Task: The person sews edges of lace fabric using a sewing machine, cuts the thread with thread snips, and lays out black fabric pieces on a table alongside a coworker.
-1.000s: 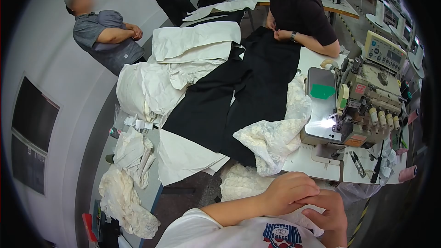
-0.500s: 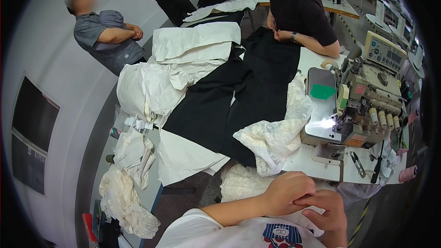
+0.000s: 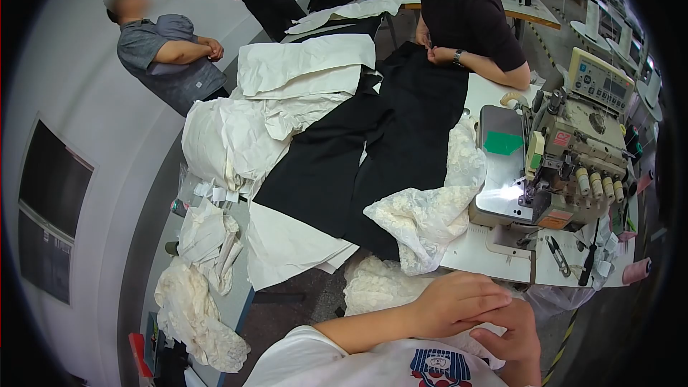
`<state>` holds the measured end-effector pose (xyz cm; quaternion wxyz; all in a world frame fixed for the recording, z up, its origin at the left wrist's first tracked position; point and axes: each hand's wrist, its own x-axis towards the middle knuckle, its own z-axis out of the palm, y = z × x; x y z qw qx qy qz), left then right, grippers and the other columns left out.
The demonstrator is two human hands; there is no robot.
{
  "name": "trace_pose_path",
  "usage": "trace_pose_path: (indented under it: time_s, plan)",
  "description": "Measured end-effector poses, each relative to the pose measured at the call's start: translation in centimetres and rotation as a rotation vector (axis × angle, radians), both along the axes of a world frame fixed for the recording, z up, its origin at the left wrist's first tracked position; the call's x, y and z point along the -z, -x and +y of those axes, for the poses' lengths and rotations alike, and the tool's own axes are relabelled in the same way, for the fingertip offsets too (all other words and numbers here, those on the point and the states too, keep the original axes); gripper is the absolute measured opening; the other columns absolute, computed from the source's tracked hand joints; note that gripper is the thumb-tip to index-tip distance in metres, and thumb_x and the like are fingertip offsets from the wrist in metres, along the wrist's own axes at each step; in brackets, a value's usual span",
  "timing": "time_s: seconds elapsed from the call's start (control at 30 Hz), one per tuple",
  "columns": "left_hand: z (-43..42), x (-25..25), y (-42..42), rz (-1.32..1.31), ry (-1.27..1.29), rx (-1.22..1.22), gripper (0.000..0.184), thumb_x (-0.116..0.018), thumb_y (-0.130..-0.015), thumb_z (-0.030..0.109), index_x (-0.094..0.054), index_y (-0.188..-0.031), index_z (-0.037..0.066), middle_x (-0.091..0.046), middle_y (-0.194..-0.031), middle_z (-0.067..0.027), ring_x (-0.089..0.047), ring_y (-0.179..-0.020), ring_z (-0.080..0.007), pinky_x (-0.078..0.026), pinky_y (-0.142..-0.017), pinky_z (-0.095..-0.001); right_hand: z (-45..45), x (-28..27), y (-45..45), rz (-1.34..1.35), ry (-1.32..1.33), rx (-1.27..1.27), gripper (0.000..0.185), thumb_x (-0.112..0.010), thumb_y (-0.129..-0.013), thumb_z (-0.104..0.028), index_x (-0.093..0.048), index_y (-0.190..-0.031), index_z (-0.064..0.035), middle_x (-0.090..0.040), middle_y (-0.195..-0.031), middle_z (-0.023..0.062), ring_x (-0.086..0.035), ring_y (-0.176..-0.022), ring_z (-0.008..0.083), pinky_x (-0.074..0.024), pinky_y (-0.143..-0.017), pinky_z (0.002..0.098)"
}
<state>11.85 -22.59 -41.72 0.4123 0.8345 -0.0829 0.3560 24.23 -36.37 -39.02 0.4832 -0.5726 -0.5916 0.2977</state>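
Near the bottom of the head view, my left hand [image 3: 457, 304] rests across my right hand [image 3: 522, 330]. The left fingers are stretched out over the right fingers, and nothing shows in them. My right thumb stands apart from its fingers, which are partly covered by the left hand. Just beyond my hands lies a bunched cream lace fabric [image 3: 380, 287]. Black trousers [image 3: 322, 165] are spread over the table, with a white lace piece [image 3: 423, 222] lying over their near edge.
An overlock sewing machine [image 3: 573, 158] stands on the right, beside tweezers [image 3: 557, 254] and a pink thread cone [image 3: 636, 270]. White fabric piles [image 3: 229, 143] lie left. A co-worker in a dark top [image 3: 473, 21] leans at the far table edge; two other people stand behind.
My left hand has gone from curled to fingers stretched out over the right hand. The cloth and machine look unchanged.
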Motion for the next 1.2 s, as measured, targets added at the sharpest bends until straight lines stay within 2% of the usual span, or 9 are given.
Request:
trace_pose_path:
  time_s: [0.13,0.2,0.53,0.63,0.9,1.2]
  plan:
    - [0.02,0.01,0.0,-0.007,-0.008,-0.004,0.043,-0.069,-0.076,0.015,-0.061,-0.118,0.007,-0.062,-0.117,-0.0067,-0.062,-0.094,-0.0269,-0.049,-0.076,-0.0358,0.02,0.03,0.11,0.021,0.003,0.003,0.022,-0.075,-0.071,-0.018,-0.072,-0.087,-0.0033,-0.07,-0.081,0.0105,-0.067,-0.076,0.0258,-0.0504,-0.069,0.0302]
    - [0.06,-0.06,0.05,0.006,-0.01,0.003,0.042,-0.068,-0.077,0.015,-0.061,-0.118,0.008,-0.062,-0.117,-0.0066,-0.062,-0.095,-0.0267,-0.049,-0.076,-0.0359,0.08,-0.03,0.14,0.015,-0.023,-0.004,0.024,-0.078,-0.066,-0.012,-0.071,-0.088,-0.0037,-0.068,-0.079,0.0115,-0.066,-0.073,0.0295,-0.0502,-0.065,0.033]
    - [0.0,-0.25,0.1,0.018,-0.022,-0.005,0.04,-0.068,-0.077,0.015,-0.062,-0.117,0.008,-0.062,-0.114,-0.0058,-0.061,-0.095,-0.0261,-0.048,-0.077,-0.0358,0.15,-0.45,0.17,0.019,-0.016,-0.005,0.025,-0.078,-0.066,-0.01,-0.071,-0.09,-0.0038,-0.068,-0.08,0.0121,-0.066,-0.074,0.0297,-0.0503,-0.065,0.0332]
    - [-0.03,-0.36,0.22,0.046,-0.003,-0.003,0.044,-0.069,-0.071,0.016,-0.061,-0.114,0.008,-0.061,-0.112,-0.0049,-0.059,-0.099,-0.0265,-0.048,-0.082,-0.0381,0.15,-0.36,0.17,0.016,-0.023,-0.004,0.026,-0.078,-0.066,-0.01,-0.071,-0.09,-0.004,-0.068,-0.08,0.0122,-0.066,-0.073,0.0297,-0.0502,-0.065,0.0331]
    - [-0.14,-0.3,0.24,0.022,0.066,-0.105,0.042,-0.076,-0.063,0.015,-0.061,-0.102,0.01,-0.063,-0.095,-0.0049,-0.06,-0.09,-0.0275,-0.048,-0.075,-0.037,0.3,-0.31,0.23,0.065,-0.013,-0.018,0.03,-0.076,-0.067,-0.009,-0.07,-0.095,-0.0026,-0.066,-0.08,0.0137,-0.065,-0.07,0.0302,-0.0494,-0.062,0.0334]
    - [-0.04,-0.25,0.22,-0.034,0.055,-0.111,0.036,-0.074,-0.064,0.012,-0.063,-0.098,0.008,-0.063,-0.096,-0.0047,-0.061,-0.086,-0.0267,-0.048,-0.072,-0.0371,0.25,-0.3,0.11,0.046,0.006,-0.032,0.03,-0.076,-0.068,-0.01,-0.069,-0.096,-0.0026,-0.066,-0.08,0.0137,-0.064,-0.069,0.0299,-0.0481,-0.06,0.0336]
